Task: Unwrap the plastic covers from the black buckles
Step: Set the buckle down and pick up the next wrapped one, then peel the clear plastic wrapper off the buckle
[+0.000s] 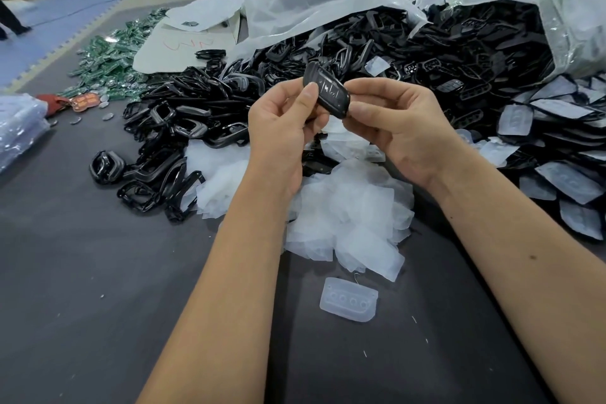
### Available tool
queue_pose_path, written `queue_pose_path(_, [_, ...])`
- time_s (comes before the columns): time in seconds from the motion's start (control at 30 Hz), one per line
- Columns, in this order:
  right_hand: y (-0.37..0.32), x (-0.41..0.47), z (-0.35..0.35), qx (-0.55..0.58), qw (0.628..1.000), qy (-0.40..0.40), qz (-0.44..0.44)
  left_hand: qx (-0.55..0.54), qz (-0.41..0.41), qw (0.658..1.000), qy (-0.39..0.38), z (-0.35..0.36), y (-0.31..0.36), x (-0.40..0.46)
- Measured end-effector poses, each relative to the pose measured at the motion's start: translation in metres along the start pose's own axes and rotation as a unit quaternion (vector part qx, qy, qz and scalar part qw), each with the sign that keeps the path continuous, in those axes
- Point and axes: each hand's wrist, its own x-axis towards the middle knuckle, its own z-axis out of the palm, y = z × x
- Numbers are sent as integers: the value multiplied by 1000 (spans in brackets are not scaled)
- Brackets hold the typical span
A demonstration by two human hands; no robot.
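Above near-centre film heap (344, 223), head view | black buckle (328, 93) up between both hands, mid-scene | L hand (282, 128) pinches left end, thumb on top | R hand (393, 121) pinches right end | cover on/off: can't tell | advice: brace w/ L, lift film edge w/ R thumb, peel slow | forearms angled inward, wrists raised.

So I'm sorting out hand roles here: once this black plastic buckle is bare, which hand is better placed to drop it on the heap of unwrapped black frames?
Probably the left hand: the heap of bare black frames lies on its side, while the right hand, also pinching the black plastic buckle, sits nearer the still-wrapped pieces.
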Motion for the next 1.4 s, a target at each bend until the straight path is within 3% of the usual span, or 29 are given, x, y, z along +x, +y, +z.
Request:
queue_pose_path(0.2, [5, 0, 2, -67, 997, 31, -33, 42, 35, 998, -4, 2, -2, -2])
queue_pose_path(0.6, [7, 0, -3, -139, 987, 20, -81, 59, 26, 998, -11, 1, -1, -3])
queue_pose_path(0.77, [-8, -6, -4, -242, 967, -26, -78, 158, 69, 984, -38, 1, 6, -5])
queue_pose_path(0.93, [-46, -16, -24, -364, 927, -9, -91, 334, 171, 921, -106, 32, 12, -10])
queue_pose_path(1.03, [-82, -27, -46, -496, 860, 5, -120, 405, 221, 876, -140, 71, 17, -13])
queue_pose_path(1.13, [-122, -41, -71, -607, 785, 17, -123, 448, 266, 831, -193, 111, 21, -10])
queue_pose_path(1.27, [-159, -63, -102, -659, 742, 70, -98, 480, 343, 778, -217, 166, 13, -18])
queue_pose_path(1.4, [-174, -76, -126, -716, 689, 109, -26, 503, 365, 736, -269, 210, -9, -35])
